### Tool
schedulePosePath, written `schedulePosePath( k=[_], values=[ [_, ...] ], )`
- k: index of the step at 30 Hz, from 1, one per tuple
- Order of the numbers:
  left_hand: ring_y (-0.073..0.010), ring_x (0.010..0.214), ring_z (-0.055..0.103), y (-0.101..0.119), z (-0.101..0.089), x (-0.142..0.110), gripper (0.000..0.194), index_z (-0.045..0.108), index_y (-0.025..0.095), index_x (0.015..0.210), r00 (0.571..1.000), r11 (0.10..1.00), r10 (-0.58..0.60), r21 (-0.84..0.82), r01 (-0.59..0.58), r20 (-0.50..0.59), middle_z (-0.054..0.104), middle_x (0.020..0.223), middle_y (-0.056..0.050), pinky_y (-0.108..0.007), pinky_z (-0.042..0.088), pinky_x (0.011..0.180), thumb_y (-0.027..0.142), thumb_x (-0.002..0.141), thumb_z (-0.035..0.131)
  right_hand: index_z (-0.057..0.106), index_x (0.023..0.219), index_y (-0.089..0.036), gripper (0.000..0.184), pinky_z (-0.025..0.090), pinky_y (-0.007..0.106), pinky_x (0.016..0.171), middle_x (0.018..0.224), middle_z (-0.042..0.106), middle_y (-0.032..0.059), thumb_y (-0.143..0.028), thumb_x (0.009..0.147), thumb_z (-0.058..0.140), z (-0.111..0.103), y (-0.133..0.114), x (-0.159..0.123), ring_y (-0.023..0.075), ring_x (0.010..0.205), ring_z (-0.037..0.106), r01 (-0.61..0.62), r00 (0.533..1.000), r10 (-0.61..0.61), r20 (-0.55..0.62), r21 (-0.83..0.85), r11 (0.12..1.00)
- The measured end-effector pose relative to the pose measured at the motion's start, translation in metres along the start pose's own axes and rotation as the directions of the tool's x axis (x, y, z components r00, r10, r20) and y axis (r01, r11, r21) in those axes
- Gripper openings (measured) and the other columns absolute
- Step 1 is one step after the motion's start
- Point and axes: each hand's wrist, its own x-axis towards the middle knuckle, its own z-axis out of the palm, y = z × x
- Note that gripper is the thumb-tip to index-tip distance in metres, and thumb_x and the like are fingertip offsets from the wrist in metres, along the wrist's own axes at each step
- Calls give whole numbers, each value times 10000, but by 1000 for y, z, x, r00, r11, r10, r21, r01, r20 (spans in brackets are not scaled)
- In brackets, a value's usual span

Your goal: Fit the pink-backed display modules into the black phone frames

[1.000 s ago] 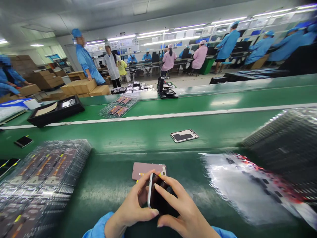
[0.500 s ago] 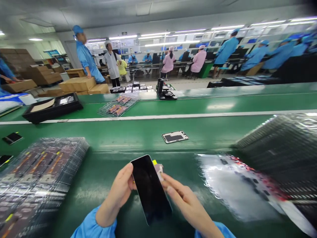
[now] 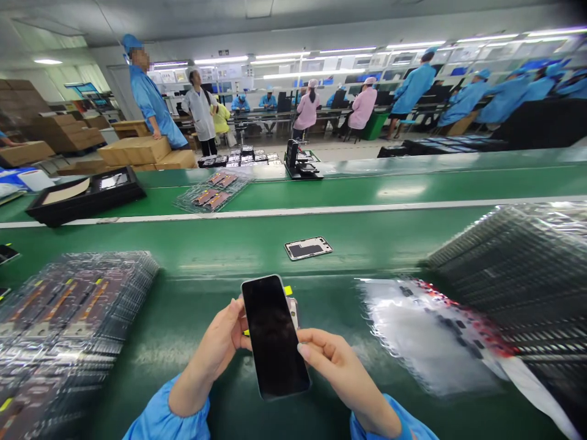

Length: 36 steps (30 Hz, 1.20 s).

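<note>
Both my hands hold a black phone (image 3: 274,336) face up over the green bench (image 3: 192,318). My left hand (image 3: 220,342) grips its left edge, fingers curled behind it. My right hand (image 3: 332,360) holds the lower right edge with thumb and fingers. A pinkish back cover (image 3: 293,308) with a yellow tab lies on the bench just beyond the phone, mostly hidden by it. Blue sleeves cover both my wrists.
Stacked clear trays of parts (image 3: 68,311) stand at left and a dark tray stack (image 3: 518,263) at right, with a plastic sheet (image 3: 426,330) before it. A phone frame (image 3: 308,247) lies on the conveyor (image 3: 413,226). A black tray (image 3: 85,192) sits far left. Several workers stand behind.
The phone went from edge-on in my curled hands to flat, screen up. The phone frame on the conveyor has drifted left, and my view has shifted slightly right.
</note>
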Motion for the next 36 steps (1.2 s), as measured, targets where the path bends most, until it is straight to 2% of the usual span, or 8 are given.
schedulePosePath(
  k=[4, 9, 20, 26, 29, 32, 34, 36],
  values=[
    [-129, 584, 600, -16, -4, -7, 437, 713, 124, 752, 984, 910, -127, 409, 67, 123, 641, 713, -44, -198, 486, 477, 561, 764, 702, 753, 1068, -213, 370, 532, 286, 714, 833, 750, 51, -505, 840, 727, -6, 2, 4, 170, 733, 658, 69, 982, -52, -182, 91, 993],
    [-79, 467, 500, -31, 1, -16, 356, 514, 169, 590, 986, 795, -162, 589, 145, -23, 562, 569, 21, -197, 402, 477, 415, 818, 634, 747, 1111, -226, 385, 543, 287, 709, 874, 755, 50, -503, 844, 725, -7, 2, 5, 165, 727, 661, 82, 971, -54, -233, 113, 990],
    [-109, 512, 499, -30, -1, -16, 425, 623, 152, 695, 998, 861, -53, 504, 59, -27, 522, 572, 28, -235, 439, 522, 557, 824, 621, 365, 1513, -198, 710, 551, 379, 702, 866, 781, 90, -554, 930, 557, -4, 2, 1, 262, 778, 753, -39, 999, 33, 30, 203, 978],
    [-114, 528, 523, -31, -1, -16, 467, 619, 147, 641, 998, 869, -61, 491, 55, -3, 565, 583, 9, -243, 448, 555, 582, 812, 637, 243, 1553, -191, 777, 575, 405, 730, 796, 785, 72, -451, 929, 626, -6, 6, -2, 248, 759, 754, 74, 997, -75, 12, 52, 996],
    [-166, 664, 618, -27, -2, -14, 485, 645, 144, 614, 995, 874, -80, 483, 44, 54, 648, 660, -37, -265, 486, 650, 591, 801, 654, 308, 1532, -172, 718, 569, 434, 781, 758, 783, 75, -459, 942, 600, -5, 5, -3, 242, 733, 752, 102, 994, -103, -30, -29, 994],
    [-267, 984, 663, -17, -10, -6, 489, 728, 171, 999, 991, 947, -62, 320, 21, 120, 738, 996, -98, -321, 516, 829, 597, 760, 704, 417, 1479, -168, 644, 552, 432, 801, 686, 758, 46, -462, 935, 599, 1, 10, 0, 240, 692, 751, 73, 997, -74, -15, -62, 995],
    [-285, 995, 680, -7, -21, 5, 561, 646, 201, 1206, 998, 983, -69, 172, 68, 1, 720, 1122, -122, -346, 551, 792, 554, 775, 713, 454, 1455, -171, 630, 560, 407, 744, 635, 719, 15, -482, 926, 592, 7, 16, 4, 243, 651, 749, 7, 999, -5, 48, -50, 999],
    [-259, 834, 710, 5, -38, 22, 461, 655, 160, 1148, 980, 986, -99, 119, 120, -171, 739, 996, -130, -324, 573, 663, 442, 791, 735, 457, 1453, -183, 600, 569, 382, 682, 688, 721, 26, -491, 943, 536, 11, 23, 10, 241, 655, 746, -23, 996, 30, 86, -81, 996]
  ],
)
